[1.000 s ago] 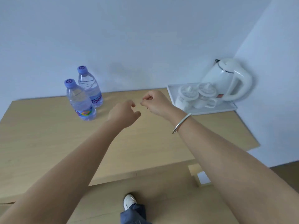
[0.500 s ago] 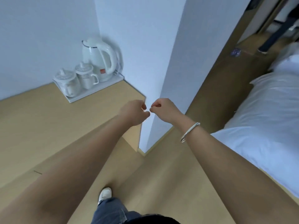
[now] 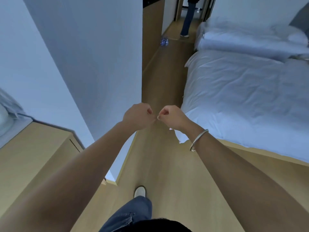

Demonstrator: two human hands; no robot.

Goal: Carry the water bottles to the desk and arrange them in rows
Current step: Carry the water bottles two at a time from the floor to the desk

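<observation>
Both my arms reach forward over the wooden floor. My left hand [image 3: 138,115] and my right hand [image 3: 171,116] are held close together, fingers curled into loose fists, and neither holds anything. Far down the corridor a small cluster of water bottles [image 3: 164,41] with blue caps stands on the floor beside the wall. The corner of the wooden desk [image 3: 33,148] shows at the lower left. The two bottles that stood on the desk are out of view.
A white wall corner [image 3: 100,64] juts out on the left of the corridor. A bed with white bedding [image 3: 242,97] fills the right side. Another person's legs [image 3: 187,19] stand at the far end of the passage. My own foot [image 3: 140,191] is on the floor below.
My view has swung right, from the desk with two bottles and the kettle tray to the corridor and bed. Both hands kept the same curled pose in front of me.
</observation>
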